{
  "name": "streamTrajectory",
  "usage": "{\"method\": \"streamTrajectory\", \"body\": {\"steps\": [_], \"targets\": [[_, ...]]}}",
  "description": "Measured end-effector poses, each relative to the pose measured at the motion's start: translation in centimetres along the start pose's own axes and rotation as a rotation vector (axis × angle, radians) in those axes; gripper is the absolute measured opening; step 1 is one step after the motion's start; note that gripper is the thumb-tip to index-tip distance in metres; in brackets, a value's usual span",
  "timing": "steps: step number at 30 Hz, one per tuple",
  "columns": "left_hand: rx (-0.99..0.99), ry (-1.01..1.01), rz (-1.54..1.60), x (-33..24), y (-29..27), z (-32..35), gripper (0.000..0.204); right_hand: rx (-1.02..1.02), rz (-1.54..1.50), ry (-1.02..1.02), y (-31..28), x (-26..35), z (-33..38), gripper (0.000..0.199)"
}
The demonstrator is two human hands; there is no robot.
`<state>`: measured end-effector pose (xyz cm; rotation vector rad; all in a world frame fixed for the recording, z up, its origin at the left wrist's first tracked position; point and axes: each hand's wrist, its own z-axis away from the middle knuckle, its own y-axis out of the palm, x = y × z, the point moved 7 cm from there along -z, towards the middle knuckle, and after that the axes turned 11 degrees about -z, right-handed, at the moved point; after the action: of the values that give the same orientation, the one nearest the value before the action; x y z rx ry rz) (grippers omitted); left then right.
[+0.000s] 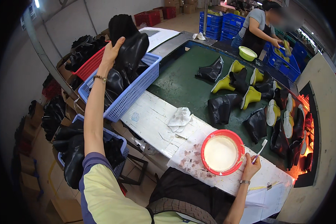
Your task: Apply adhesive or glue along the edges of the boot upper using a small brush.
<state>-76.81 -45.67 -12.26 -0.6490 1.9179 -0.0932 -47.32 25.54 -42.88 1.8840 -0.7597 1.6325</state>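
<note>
My left hand [111, 54] is closed on a glossy black boot upper [130, 46], lifted above a light blue plastic basket [134, 98]. More black boot uppers [114, 83] lie in that basket. Low at the right, my right hand [251, 168] grips a toothbrush [262, 146] by its purple-and-white handle, with the bristle end pointing up and away. Just left of this hand stands a red bowl [204, 156] holding a creamy white liquid [221, 151]. The bowl rests on a stained sheet of paper [188, 158] on the white worktop [147, 112].
A green conveyor belt [175, 86] carries black uppers and yellow-green soles [251, 98] toward a glowing heater opening [306, 145] at right. A crumpled cloth [180, 118] lies on the worktop. Another person [255, 28] works across the belt beside blue crates [283, 65].
</note>
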Motion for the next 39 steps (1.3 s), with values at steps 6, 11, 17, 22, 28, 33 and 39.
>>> {"method": "streamTrajectory", "body": {"steps": [6,11,17,22,28,33,39], "targets": [[0.302,-0.153,0.023,-0.5,8.8,6.0,0.048,0.101,0.107,0.077,-1.1,-1.9,-1.5,0.042],[0.568,-0.392,0.607,-0.3,21.6,20.4,0.046,0.282,-0.01,-0.262,2.4,8.4,-1.9,0.027],[1.373,-1.116,0.987,-8.0,28.4,40.9,0.058,0.984,-0.36,-0.21,14.8,20.6,3.4,0.088],[1.566,-0.734,0.556,-7.9,28.3,41.8,0.082,0.927,-0.265,-0.011,15.4,19.4,3.9,0.014],[1.417,-0.239,0.8,-11.7,25.6,39.6,0.124,0.669,-0.116,-0.007,14.8,15.9,6.0,0.019],[1.233,-0.188,0.209,-13.4,25.8,40.0,0.088,0.614,-0.048,0.011,14.7,14.4,7.0,0.028],[1.079,-0.525,0.045,-7.1,22.7,38.5,0.023,0.525,0.502,-0.321,7.7,14.6,3.5,0.025]]}}
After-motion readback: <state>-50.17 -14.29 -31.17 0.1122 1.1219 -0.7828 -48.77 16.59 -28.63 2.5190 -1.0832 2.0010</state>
